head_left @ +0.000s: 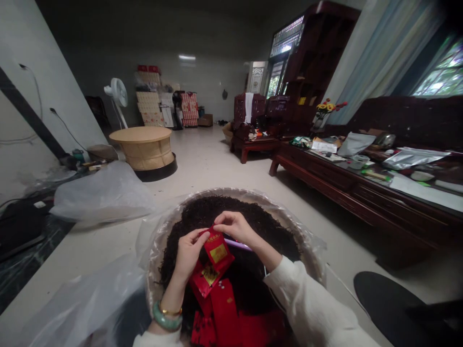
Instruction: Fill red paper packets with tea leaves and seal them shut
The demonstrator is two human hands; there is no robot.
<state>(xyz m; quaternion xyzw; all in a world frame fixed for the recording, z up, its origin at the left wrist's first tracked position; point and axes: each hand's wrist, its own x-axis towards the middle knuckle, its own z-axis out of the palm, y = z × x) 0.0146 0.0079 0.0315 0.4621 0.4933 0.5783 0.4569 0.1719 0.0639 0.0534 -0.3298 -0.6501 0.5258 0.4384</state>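
A small red packet [218, 250] with gold print hangs upright between my two hands. Its left top corner is pinched by my left hand [188, 250], which has a green bangle and a gold bracelet at the wrist. At the right of the packet's top edge, my right hand [237, 227] pinches with thumb and fingertips. Below lie another red packet with a gold label [209, 276] and several more red packets [224, 313]. A thin pinkish-white bar [237, 245] shows partly behind my right hand. Dark dried leaves [253, 212] fill the round, plastic-lined basket [155, 262] around them.
Clear plastic bags [103, 193] lie on the floor at left. Behind them are a round woven drum with a flat top [142, 144] and a fan [117, 94]. A cluttered dark wooden table [343, 178] stands at right, with a black round seat [387, 301] nearer me.
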